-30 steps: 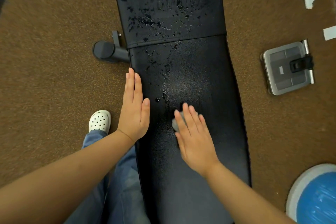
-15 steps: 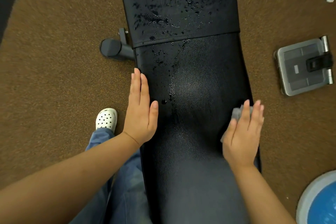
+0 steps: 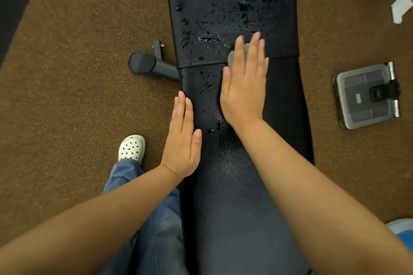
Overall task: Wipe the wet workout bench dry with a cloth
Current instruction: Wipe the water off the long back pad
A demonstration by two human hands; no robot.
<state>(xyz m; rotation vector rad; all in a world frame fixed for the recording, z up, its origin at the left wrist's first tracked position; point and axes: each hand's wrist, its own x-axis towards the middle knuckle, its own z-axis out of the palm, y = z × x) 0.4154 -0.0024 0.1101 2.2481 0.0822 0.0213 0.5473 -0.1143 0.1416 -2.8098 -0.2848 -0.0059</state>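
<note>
A black padded workout bench (image 3: 237, 207) runs up the middle of the head view. Water drops cover its far pad and the left part of the seam area; the near pad looks dry. My right hand (image 3: 244, 87) lies flat on the bench at the seam, pressing a small grey cloth (image 3: 233, 57) that peeks out under my fingers. My left hand (image 3: 183, 143) rests flat with fingers together on the bench's left edge, holding nothing.
Brown carpet surrounds the bench. A black bench leg (image 3: 152, 66) sticks out left. A grey metal floor plate (image 3: 366, 96) lies to the right, a blue ball (image 3: 402, 232) at bottom right, white paper scraps (image 3: 401, 8) top right. My white clog (image 3: 131, 147) stands left.
My right hand has slid the cloth from the bench's right edge forward and left to the seam between the pads. My left hand stayed on the left edge.
</note>
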